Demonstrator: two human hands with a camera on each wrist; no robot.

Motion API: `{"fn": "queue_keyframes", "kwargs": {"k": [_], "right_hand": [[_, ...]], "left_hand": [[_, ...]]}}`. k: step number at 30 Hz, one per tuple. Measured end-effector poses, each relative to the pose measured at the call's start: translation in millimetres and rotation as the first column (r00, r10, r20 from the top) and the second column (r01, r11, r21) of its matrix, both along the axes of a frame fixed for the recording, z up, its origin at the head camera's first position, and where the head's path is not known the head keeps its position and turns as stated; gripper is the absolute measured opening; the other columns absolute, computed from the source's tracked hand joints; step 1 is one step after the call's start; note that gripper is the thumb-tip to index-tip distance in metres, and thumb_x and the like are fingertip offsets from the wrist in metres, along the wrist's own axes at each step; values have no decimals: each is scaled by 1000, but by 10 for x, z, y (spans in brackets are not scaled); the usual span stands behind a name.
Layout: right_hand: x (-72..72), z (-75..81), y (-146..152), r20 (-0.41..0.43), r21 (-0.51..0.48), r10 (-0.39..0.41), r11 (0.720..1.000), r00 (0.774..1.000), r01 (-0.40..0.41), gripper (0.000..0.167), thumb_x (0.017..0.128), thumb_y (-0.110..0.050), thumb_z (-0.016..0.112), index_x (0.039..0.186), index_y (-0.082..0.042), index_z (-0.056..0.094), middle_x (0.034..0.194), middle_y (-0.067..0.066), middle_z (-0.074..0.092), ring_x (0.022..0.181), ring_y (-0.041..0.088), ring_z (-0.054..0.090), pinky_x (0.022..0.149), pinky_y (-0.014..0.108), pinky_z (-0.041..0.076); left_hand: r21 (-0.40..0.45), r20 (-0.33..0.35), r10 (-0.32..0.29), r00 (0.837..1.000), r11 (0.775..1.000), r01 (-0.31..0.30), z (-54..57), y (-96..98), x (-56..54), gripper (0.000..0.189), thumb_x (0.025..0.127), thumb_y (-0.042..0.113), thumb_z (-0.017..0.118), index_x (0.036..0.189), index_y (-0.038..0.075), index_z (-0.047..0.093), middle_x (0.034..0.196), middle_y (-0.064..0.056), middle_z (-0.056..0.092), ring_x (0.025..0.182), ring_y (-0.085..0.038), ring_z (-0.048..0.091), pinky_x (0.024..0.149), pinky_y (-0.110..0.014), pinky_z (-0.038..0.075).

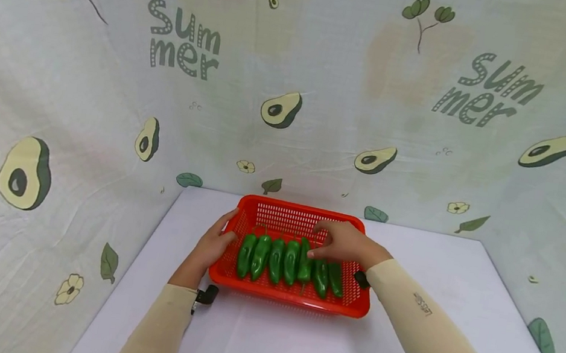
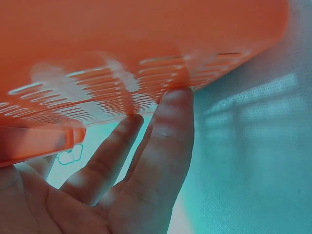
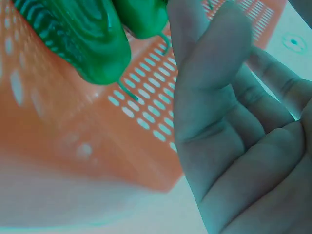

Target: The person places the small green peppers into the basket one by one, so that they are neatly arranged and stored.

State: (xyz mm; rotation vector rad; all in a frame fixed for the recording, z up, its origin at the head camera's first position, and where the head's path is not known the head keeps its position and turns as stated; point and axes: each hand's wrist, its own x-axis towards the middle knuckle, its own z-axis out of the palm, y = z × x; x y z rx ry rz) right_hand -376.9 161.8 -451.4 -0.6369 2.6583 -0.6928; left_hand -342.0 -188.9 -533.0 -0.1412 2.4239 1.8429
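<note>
A red slotted basket (image 1: 286,299) holds several glossy green chili peppers (image 1: 276,261) laid side by side in a row. My left hand (image 1: 212,245) grips the basket's left side, thumb over the rim and fingers along the outside. In the left wrist view its fingers (image 2: 168,126) press up against the slotted wall. My right hand (image 1: 341,243) hovers over the right part of the row, thumb and index finger apart. Its thumb overlaps the pepper (image 1: 304,271) whose stem points toward me. Two peppers (image 3: 105,44) show beside this hand in the right wrist view.
The basket stands on a white tabletop (image 1: 246,348), near its back edge. Behind and at both sides hangs a pale cloth (image 1: 334,56) printed with avocados, leaves and lettering. Small dark wrist cameras (image 1: 207,294) sit at my sleeves.
</note>
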Motion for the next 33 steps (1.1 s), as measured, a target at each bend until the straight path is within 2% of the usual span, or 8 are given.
{"fn": "queue_keyframes", "kwargs": {"k": [2, 5, 8, 13, 16, 22, 25, 33], "right_hand": [[35, 40, 73, -39, -9, 13, 1000, 999, -14, 70, 85, -44, 87, 141, -11, 61, 89, -4, 72, 80, 14, 69, 74, 35, 59], [87, 73, 187, -98, -12, 11, 1000, 995, -12, 68, 87, -45, 85, 141, -12, 62, 97, -3, 71, 88, 14, 67, 78, 37, 59], [158, 97, 291, -130, -23, -7, 1000, 991, 4, 67, 88, -44, 84, 142, -11, 61, 108, 3, 73, 96, 17, 68, 82, 40, 60], [289, 135, 441, -191, -58, -39, 998, 981, 28, 60, 91, -40, 82, 140, -11, 62, 113, 9, 73, 95, 19, 70, 81, 41, 62], [352, 130, 548, -222, -84, -69, 995, 973, 51, 53, 92, -39, 81, 136, -15, 63, 112, 6, 73, 96, 19, 69, 80, 40, 62], [429, 14, 743, -310, -121, -104, 990, 945, 70, 45, 94, -35, 80, 131, -13, 66, 117, 7, 72, 103, 24, 69, 83, 43, 62], [482, -34, 833, -322, -129, -125, 988, 938, 87, 45, 94, -32, 80, 131, -11, 66, 118, 7, 72, 104, 26, 70, 80, 41, 63], [608, -174, 1103, -325, -114, -183, 982, 928, 154, 46, 94, -35, 80, 131, -11, 66, 116, 8, 72, 103, 28, 70, 78, 43, 63]], "left_hand": [[5, 3, 4, 1000, 1000, -5, -7, -5, -3, 67, 99, 26, 54, 159, 52, 38, 158, -9, 46, 122, -37, 59, 93, -52, 60], [3, 2, 5, 1000, 1000, -5, -21, -10, -11, 68, 99, 26, 54, 159, 53, 38, 159, -9, 45, 122, -37, 59, 93, -53, 59], [-12, -13, 1, 1000, 1000, -1, -27, -13, -18, 68, 98, 26, 53, 159, 52, 38, 159, -10, 46, 122, -36, 59, 94, -54, 59], [-44, -35, -2, 999, 999, 0, -22, -31, -35, 68, 98, 27, 51, 160, 50, 38, 156, -11, 49, 118, -35, 62, 93, -54, 59], [-86, -32, 4, 999, 996, -6, -18, -37, -42, 67, 98, 29, 51, 160, 51, 37, 155, -12, 50, 117, -35, 62, 92, -54, 59], [-225, -57, 15, 998, 974, -27, 37, -61, -21, 64, 100, 32, 51, 160, 51, 38, 142, -16, 61, 99, -31, 66, 77, -44, 62], [-277, -80, 17, 997, 960, -39, 63, -72, -4, 64, 99, 32, 51, 160, 48, 40, 135, -17, 65, 89, -29, 67, 70, -40, 61], [-347, -135, 33, 990, 935, -79, 95, -118, -23, 68, 99, 31, 54, 164, 37, 36, 128, -17, 67, 89, -29, 71, 68, -42, 64]]}}
